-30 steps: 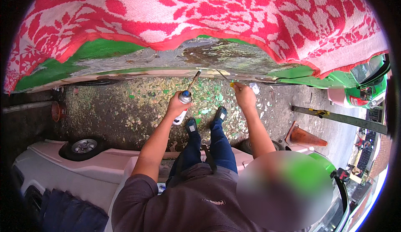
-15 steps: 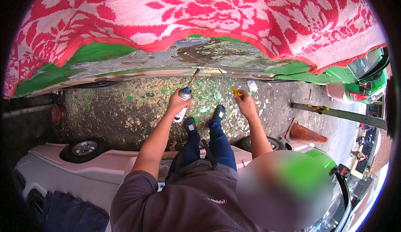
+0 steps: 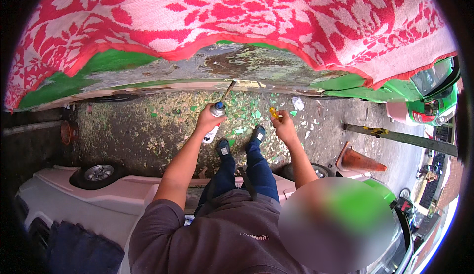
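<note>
My left hand (image 3: pixel 206 120) is wrapped round a gas blowtorch (image 3: pixel 212 135), a white and red can with a blue-collared metal head. Its nozzle tube points away from me, toward the stripped lower side of a green vehicle body (image 3: pixel 242 61). That panel shows bare grey metal, brown patches and flaking pale paint. My right hand (image 3: pixel 285 127) grips a small yellow object (image 3: pixel 273 112), apart from the panel; its exact kind is unclear. I cannot tell whether the torch is lit.
A red and white patterned towel (image 3: pixel 232 7) drapes over the vehicle. Green and cream paint chips cover the ground round my shoes. Behind me stands a pink and grey vehicle (image 3: pixel 118 190). An orange cone (image 3: pixel 363 159) and a long beam (image 3: pixel 405 137) are at the right.
My right hand has shifted slightly left and nearer to me with the yellow object, which has turned. The blowtorch in my left hand has moved a little left.
</note>
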### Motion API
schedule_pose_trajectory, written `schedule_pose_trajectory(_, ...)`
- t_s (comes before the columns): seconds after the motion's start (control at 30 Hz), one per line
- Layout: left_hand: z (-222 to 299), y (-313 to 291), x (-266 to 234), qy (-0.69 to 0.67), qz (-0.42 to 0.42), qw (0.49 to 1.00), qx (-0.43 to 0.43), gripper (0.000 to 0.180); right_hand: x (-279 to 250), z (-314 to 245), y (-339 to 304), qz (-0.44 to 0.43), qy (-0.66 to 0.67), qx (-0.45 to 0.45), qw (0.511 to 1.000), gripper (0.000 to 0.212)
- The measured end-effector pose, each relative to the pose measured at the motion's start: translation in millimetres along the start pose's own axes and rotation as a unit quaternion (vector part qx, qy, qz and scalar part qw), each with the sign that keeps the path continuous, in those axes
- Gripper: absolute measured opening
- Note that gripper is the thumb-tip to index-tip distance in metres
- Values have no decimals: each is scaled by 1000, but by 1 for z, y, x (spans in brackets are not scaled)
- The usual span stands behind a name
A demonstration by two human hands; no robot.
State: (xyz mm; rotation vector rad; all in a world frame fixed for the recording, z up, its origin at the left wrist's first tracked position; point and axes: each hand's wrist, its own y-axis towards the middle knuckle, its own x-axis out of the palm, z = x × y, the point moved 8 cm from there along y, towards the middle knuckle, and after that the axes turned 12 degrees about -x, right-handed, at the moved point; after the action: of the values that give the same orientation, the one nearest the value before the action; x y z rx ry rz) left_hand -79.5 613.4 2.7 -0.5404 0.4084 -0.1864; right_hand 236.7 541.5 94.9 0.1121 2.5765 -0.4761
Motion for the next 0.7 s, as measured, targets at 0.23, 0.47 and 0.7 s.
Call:
schedule_pose_trajectory(0.23,-5,-1,3,-11,4,1000,-6,60,-3,6,-2,-2,2,-12,1000,41)
schedule_pose_trajectory(0.47,-6,-7,-6,10,25,1000,-12,59,-4,6,-3,-3,-5,-5,1000,43)
schedule_pose_trajectory(0.7,-2,-3,1,-10,18,1000,-2,59,-7,5,-4,-3,-8,-3,1000,43)
